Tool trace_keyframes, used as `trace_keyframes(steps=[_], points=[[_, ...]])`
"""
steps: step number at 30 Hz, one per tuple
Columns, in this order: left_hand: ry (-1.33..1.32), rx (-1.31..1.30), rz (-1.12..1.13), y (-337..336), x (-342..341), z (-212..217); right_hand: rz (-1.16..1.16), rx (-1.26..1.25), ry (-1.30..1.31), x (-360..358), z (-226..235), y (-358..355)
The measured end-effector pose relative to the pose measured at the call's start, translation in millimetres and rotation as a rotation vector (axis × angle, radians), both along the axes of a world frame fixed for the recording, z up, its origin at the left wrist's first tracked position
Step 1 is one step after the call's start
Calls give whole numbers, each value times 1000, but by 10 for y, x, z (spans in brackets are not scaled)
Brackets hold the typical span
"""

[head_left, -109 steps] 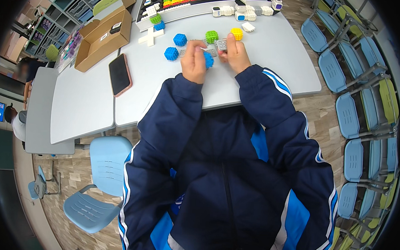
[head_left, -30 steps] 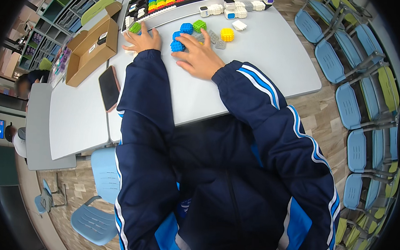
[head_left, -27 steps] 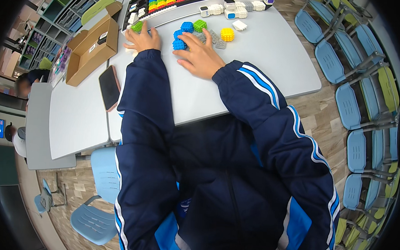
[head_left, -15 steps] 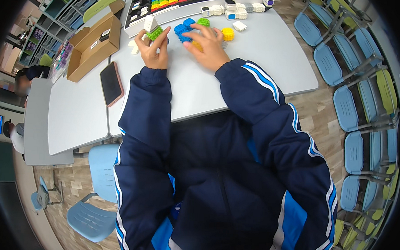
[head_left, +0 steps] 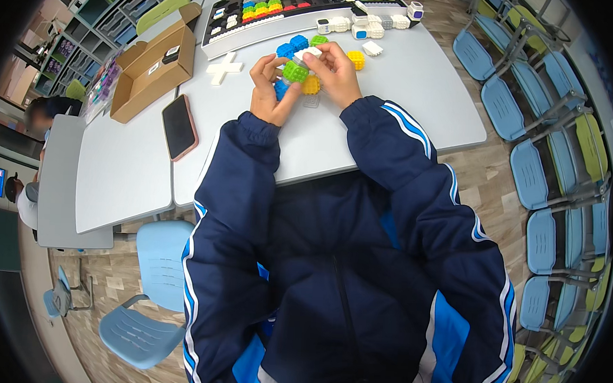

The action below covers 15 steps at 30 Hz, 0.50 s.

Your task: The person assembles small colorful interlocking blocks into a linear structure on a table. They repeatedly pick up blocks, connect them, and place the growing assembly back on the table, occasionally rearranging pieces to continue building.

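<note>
Between the fingertips of my left hand (head_left: 270,96) is a bumpy green building block (head_left: 295,72). My right hand (head_left: 339,75) pinches a flat white piece (head_left: 308,53) at the top of that green block; whether the two are joined is hard to see. Blue blocks (head_left: 297,43) lie just beyond my fingers, beside another green block (head_left: 319,39). Another blue block (head_left: 280,89) shows partly behind my left fingers. A yellow block (head_left: 312,86) is below the held pieces, near a clear flat piece (head_left: 312,102). A second yellow block (head_left: 356,59) sits right of my right hand.
A white cross-shaped piece (head_left: 225,68) lies left of my hands. Behind stands a tray (head_left: 220,47) of coloured blocks, with white modules (head_left: 367,30) at its right. Leftward are a phone (head_left: 179,128) and an open cardboard box (head_left: 132,100). Blue chairs (head_left: 503,110) line the right.
My left hand has moved right with the green block and white piece, uncovering the white cross. My right hand has left the blue blocks and now grips the white piece.
</note>
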<state>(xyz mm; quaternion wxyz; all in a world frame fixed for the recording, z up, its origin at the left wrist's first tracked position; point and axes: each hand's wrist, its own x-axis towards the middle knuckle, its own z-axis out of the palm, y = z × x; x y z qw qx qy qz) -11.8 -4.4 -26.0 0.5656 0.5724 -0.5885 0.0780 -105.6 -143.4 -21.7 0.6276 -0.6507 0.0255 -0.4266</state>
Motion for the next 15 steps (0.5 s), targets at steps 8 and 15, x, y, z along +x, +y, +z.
trace_keyframes(steps=[8, 15], points=[[112, 62, -84, 131, -38, 115, 180, 65, 23, -40, -37, -30], [233, 57, -180, 125, -120, 105, -225, -467, 193, -182, 81, 9]])
